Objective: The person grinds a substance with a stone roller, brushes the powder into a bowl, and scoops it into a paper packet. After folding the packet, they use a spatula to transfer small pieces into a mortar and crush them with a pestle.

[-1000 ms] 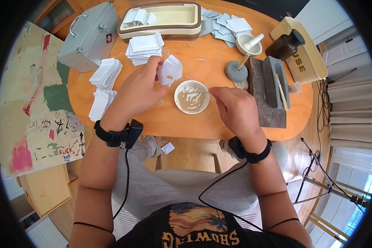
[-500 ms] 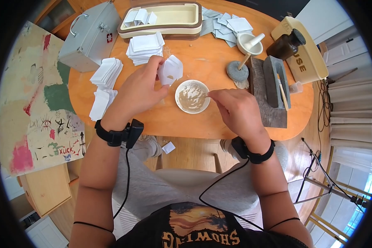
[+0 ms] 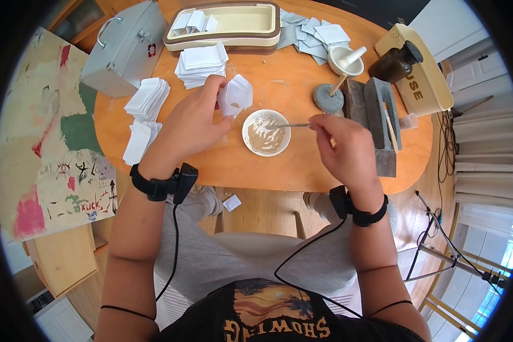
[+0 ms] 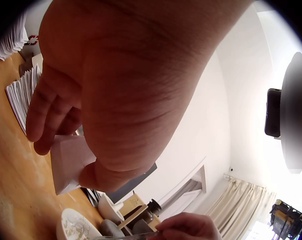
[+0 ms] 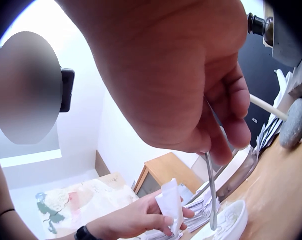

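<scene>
- The left hand (image 3: 202, 118), left of the frame's centre, pinched a white paper packet (image 3: 239, 96) between thumb and fingers; the packet looked light, soft and easily creased, best taken lightly by its edges.
- The right hand (image 3: 347, 147), right of centre, pinched one end of a thin metal spatula (image 3: 297, 125), its other end over the bowl; the tool seemed light, stiff and perhaps slippery, best gripped along its handle.
- The white bowl (image 3: 245, 135) stood mid-frame, holding what looked like brownish powder (image 3: 260, 142); it seemed rigid, probably breakable, best steadied at the rim.
</scene>
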A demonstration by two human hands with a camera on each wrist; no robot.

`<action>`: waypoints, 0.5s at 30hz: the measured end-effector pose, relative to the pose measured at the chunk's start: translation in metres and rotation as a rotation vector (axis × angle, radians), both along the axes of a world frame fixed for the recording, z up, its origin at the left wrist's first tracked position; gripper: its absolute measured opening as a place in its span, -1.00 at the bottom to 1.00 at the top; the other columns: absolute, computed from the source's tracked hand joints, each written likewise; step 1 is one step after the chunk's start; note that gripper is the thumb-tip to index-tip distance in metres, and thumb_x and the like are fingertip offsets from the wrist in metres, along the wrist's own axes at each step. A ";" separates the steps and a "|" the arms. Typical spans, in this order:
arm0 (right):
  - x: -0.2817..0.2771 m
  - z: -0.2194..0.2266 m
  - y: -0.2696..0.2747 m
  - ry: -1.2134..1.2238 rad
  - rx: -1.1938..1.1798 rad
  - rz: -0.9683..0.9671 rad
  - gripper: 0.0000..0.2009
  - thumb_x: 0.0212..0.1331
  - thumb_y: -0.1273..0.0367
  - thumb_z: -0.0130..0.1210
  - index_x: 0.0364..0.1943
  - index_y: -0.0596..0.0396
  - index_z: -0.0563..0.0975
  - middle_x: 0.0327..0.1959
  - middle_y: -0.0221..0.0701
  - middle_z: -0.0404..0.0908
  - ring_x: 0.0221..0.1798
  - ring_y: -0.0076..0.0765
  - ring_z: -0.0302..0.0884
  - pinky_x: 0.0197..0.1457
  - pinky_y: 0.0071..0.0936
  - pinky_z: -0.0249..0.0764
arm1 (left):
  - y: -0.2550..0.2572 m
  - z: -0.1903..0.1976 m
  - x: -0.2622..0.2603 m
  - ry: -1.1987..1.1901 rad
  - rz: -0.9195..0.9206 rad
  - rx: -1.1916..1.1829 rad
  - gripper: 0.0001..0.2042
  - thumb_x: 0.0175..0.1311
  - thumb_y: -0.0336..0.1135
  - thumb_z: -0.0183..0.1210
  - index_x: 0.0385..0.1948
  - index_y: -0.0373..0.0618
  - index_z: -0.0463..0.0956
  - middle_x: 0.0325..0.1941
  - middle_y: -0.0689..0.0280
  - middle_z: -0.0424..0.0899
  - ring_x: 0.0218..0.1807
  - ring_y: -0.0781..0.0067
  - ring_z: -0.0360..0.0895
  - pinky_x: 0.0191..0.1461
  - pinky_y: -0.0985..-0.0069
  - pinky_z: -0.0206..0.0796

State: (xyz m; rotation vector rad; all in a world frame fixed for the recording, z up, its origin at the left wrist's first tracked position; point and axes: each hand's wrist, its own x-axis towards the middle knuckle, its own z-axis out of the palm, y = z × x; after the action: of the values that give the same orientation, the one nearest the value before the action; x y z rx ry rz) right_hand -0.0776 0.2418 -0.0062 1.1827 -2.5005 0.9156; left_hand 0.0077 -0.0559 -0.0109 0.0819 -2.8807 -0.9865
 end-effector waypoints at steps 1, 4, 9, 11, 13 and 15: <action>-0.001 0.002 0.002 0.000 0.001 0.002 -0.85 0.19 0.52 0.29 -0.18 0.03 0.72 -0.42 -0.20 0.71 -0.33 0.05 0.70 -0.22 -0.10 0.61 | -0.001 0.000 0.000 -0.005 0.001 0.000 -0.43 0.29 -0.37 0.42 0.29 -0.20 0.37 0.14 0.08 0.73 0.05 0.14 0.75 0.04 0.24 0.60; -0.003 0.004 0.005 -0.047 0.057 -0.081 -0.84 0.19 0.54 0.27 -0.18 0.04 0.71 -0.41 -0.21 0.71 -0.30 0.06 0.71 -0.20 -0.07 0.61 | -0.001 -0.002 -0.001 0.005 0.002 -0.025 -0.43 0.28 -0.37 0.42 0.29 -0.19 0.37 0.13 0.07 0.73 0.06 0.13 0.75 0.05 0.24 0.60; 0.004 0.015 0.002 0.157 0.136 -0.010 -0.85 0.19 0.57 0.29 -0.18 0.08 0.73 -0.43 -0.32 0.71 -0.32 -0.08 0.68 -0.19 -0.15 0.57 | -0.002 -0.003 -0.001 0.018 0.000 -0.048 -0.43 0.28 -0.37 0.42 0.28 -0.19 0.37 0.13 0.07 0.73 0.06 0.12 0.75 0.05 0.23 0.59; 0.005 0.016 0.002 0.194 0.150 -0.003 -0.84 0.16 0.58 0.30 -0.19 0.07 0.72 -0.45 -0.33 0.69 -0.33 -0.09 0.66 -0.20 -0.16 0.55 | -0.001 -0.003 -0.001 0.028 -0.004 -0.048 -0.43 0.28 -0.37 0.42 0.28 -0.19 0.37 0.13 0.07 0.73 0.06 0.12 0.75 0.05 0.23 0.59; 0.007 0.016 0.003 0.233 0.164 0.003 -0.83 0.14 0.58 0.31 -0.20 0.06 0.72 -0.47 -0.34 0.66 -0.34 -0.10 0.64 -0.21 -0.17 0.53 | -0.001 -0.002 0.000 0.021 0.000 -0.025 -0.43 0.28 -0.37 0.42 0.28 -0.19 0.37 0.13 0.07 0.73 0.06 0.12 0.75 0.05 0.23 0.59; 0.011 0.015 0.004 0.205 0.247 0.065 -0.84 0.04 0.54 0.30 -0.29 0.02 0.66 -0.52 -0.40 0.61 -0.37 -0.20 0.60 -0.21 -0.23 0.50 | -0.002 -0.004 0.000 0.024 -0.002 -0.033 -0.44 0.28 -0.37 0.42 0.28 -0.19 0.37 0.13 0.07 0.73 0.06 0.12 0.75 0.05 0.23 0.59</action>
State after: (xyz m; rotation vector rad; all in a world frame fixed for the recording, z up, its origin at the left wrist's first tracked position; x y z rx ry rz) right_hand -0.0670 0.2457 0.0086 1.3624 -2.4711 0.4786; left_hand 0.0072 -0.0582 -0.0146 0.0648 -2.8745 -0.9330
